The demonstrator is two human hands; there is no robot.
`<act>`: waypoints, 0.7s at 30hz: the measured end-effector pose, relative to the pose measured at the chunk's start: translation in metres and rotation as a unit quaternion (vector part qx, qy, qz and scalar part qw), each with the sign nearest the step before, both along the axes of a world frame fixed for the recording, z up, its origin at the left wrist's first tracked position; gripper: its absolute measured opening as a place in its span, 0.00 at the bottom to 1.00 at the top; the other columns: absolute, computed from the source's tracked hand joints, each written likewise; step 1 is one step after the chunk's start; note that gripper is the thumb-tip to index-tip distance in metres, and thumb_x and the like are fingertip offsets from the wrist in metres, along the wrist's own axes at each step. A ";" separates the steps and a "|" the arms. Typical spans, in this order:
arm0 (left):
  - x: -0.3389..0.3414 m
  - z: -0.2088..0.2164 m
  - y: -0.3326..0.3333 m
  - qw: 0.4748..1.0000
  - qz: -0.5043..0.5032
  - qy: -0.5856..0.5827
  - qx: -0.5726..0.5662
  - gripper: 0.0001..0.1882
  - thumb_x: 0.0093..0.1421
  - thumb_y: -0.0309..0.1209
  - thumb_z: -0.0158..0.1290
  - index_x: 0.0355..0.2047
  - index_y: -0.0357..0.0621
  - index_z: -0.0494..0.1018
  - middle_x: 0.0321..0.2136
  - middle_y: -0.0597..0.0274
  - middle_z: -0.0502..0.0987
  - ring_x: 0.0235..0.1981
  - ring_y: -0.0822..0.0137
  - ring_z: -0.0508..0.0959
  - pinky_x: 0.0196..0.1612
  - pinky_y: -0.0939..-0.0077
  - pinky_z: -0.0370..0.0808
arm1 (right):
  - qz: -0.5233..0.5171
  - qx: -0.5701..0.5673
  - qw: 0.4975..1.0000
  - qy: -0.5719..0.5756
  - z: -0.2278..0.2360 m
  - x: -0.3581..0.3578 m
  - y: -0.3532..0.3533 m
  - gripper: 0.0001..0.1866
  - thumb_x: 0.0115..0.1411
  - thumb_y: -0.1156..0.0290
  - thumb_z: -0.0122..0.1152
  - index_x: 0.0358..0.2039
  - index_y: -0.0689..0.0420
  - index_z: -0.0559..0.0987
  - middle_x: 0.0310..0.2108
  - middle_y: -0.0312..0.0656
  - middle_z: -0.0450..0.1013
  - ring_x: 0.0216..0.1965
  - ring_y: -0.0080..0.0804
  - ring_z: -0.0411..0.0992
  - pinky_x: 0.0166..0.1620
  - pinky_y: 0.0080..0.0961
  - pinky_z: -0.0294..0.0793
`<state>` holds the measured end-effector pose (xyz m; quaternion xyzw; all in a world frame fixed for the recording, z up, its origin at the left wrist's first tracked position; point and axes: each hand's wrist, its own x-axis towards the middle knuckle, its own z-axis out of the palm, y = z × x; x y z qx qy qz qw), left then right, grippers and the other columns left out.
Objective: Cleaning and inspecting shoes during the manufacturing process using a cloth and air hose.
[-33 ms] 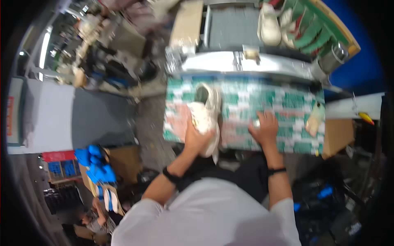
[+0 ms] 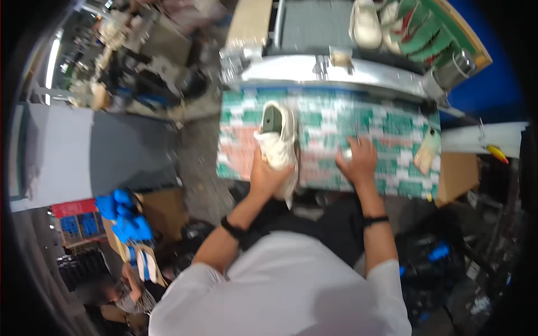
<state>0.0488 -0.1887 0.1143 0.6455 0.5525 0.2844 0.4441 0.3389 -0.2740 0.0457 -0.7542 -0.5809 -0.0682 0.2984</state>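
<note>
Cream low-cut shoe [image 2: 284, 140] juts past green-patterned tabletop [image 2: 316, 134], room rightward | our left hand [image 2: 268, 178] clamps it | right hand [image 2: 360, 161] curled, grip unclear

No words, numbers or signs can be read. The green, pink and white printed blocks on the table cover [image 2: 322, 117] are too blurred to show any lettering. A pale patch [image 2: 481, 305] near the lower right edge is too smeared to tell as print, and the small dark spot on the green lining [image 2: 271, 115] of the shoe [image 2: 278, 150] is unreadable too.
</note>
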 end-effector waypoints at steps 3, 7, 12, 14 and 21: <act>-0.009 -0.038 0.012 0.997 -0.051 -0.045 0.032 0.44 0.59 0.30 0.76 0.70 0.33 0.66 0.59 0.47 0.81 0.61 0.51 0.82 0.65 0.57 0.78 | 0.008 -0.005 1.000 -0.029 -0.008 0.000 0.006 0.28 0.53 0.56 0.78 0.53 0.53 0.86 0.50 0.50 0.78 0.51 0.54 0.76 0.55 0.51 0.77; -0.029 -0.003 0.022 0.995 -0.056 -0.088 -0.008 0.31 0.64 0.23 0.70 0.65 0.34 0.72 0.56 0.49 0.80 0.58 0.53 0.83 0.65 0.59 0.79 | -0.011 -0.010 1.000 0.018 -0.011 -0.006 0.000 0.28 0.56 0.58 0.77 0.56 0.55 0.85 0.51 0.49 0.78 0.53 0.55 0.76 0.57 0.50 0.77; -0.028 0.035 0.031 0.961 -0.131 -0.069 0.235 0.18 0.61 0.21 0.70 0.52 0.41 0.82 0.51 0.54 0.82 0.53 0.50 0.84 0.58 0.58 0.80 | -0.025 -0.005 0.988 0.149 -0.009 -0.053 -0.025 0.34 0.57 0.61 0.75 0.63 0.58 0.81 0.50 0.54 0.78 0.54 0.59 0.75 0.60 0.52 0.75; -0.010 0.029 0.028 0.947 -0.142 -0.026 0.287 0.18 0.57 0.24 0.74 0.47 0.45 0.83 0.45 0.53 0.82 0.50 0.45 0.83 0.54 0.58 0.80 | 0.006 -0.007 0.995 0.101 -0.009 -0.066 -0.035 0.35 0.54 0.60 0.76 0.62 0.60 0.81 0.51 0.55 0.79 0.53 0.59 0.76 0.60 0.53 0.75; -0.006 0.015 0.038 0.947 -0.135 -0.016 0.291 0.11 0.60 0.26 0.73 0.35 0.48 0.79 0.33 0.62 0.78 0.38 0.57 0.83 0.40 0.58 0.80 | 0.003 -0.025 0.993 0.112 -0.001 -0.082 -0.041 0.34 0.55 0.61 0.78 0.60 0.63 0.81 0.47 0.53 0.78 0.51 0.58 0.76 0.58 0.51 0.76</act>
